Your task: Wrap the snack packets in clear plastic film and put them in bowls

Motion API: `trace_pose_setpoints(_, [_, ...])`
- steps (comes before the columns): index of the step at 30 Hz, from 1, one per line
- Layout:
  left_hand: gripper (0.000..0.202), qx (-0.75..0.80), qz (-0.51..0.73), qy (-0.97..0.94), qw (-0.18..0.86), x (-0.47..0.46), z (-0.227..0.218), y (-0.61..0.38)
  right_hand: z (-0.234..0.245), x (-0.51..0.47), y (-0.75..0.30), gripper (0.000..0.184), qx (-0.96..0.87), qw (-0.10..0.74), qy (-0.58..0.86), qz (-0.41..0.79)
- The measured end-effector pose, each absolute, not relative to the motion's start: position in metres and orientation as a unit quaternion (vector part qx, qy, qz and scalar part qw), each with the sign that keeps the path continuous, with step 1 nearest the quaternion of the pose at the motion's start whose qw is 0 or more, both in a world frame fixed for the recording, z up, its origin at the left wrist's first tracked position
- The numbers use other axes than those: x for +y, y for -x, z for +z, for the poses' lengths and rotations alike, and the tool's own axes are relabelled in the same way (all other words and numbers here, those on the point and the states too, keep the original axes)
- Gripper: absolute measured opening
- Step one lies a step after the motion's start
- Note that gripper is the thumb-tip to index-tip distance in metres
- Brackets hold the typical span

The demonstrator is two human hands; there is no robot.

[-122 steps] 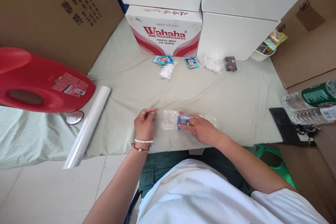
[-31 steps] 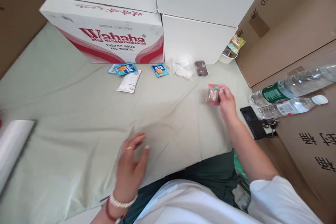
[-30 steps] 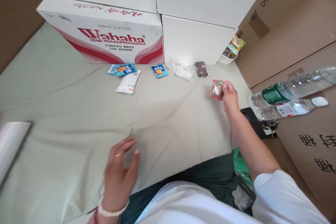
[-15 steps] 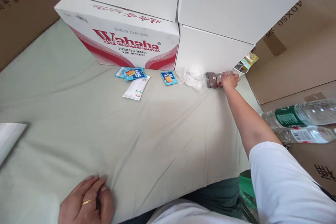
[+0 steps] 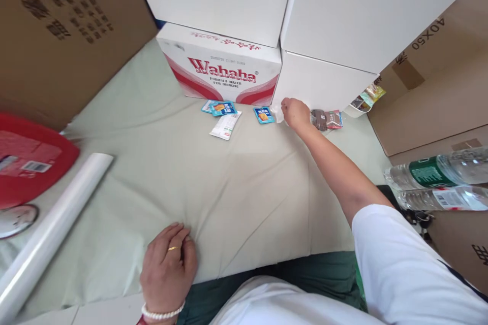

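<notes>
My right hand (image 5: 296, 113) reaches to the back of the cloth-covered surface, its fingers pinched on a crumpled clear plastic bag (image 5: 277, 113) that it mostly covers. Just left of the bag lies a blue snack packet (image 5: 264, 115). To the right of my wrist are brown and red snack packets (image 5: 327, 119). Farther left, more blue packets (image 5: 223, 108) overlap beside a white packet (image 5: 225, 125). My left hand (image 5: 168, 266), wearing a ring and a bead bracelet, rests near the front edge with curled fingers and nothing visible in them.
A Wahaba-style white and red carton marked Wahaha (image 5: 229, 73) and white boxes (image 5: 328, 78) stand at the back. A white tray (image 5: 356, 110) holds packets. Water bottles (image 5: 427, 171) lie at right. At left are a long white roll (image 5: 57, 228) and a red item (image 5: 34, 160).
My right hand has moved left from the brown and red packets to the clear plastic bag. The view has swung left, bringing the roll and red item into sight.
</notes>
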State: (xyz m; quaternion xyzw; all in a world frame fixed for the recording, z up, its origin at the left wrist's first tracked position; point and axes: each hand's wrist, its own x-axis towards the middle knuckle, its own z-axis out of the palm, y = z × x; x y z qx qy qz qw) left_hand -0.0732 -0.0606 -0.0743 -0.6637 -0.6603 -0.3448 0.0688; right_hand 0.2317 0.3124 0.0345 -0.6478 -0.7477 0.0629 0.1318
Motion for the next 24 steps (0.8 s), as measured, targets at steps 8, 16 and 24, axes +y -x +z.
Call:
trace_pose_setpoints(8, [0.032, -0.671, -0.493, 0.460, -0.309, -0.053, -0.036, 0.035, 0.009, 0.121, -0.271, 0.037, -0.533, 0.421, 0.542, 0.494])
trace_pose_setpoints(16, [0.057, -0.440, -0.369, 0.248, -0.780, -0.004, -0.009, -0.066, -0.021, -0.010, -0.280, 0.031, -0.595, 0.368, 0.551, 0.454])
trace_pose_setpoints(24, [0.047, -0.566, -0.480, 0.273, -0.612, -0.008, -0.029, -0.069, -0.028, -0.029, -0.300, 0.034, -0.522, 0.381, 0.553, 0.525])
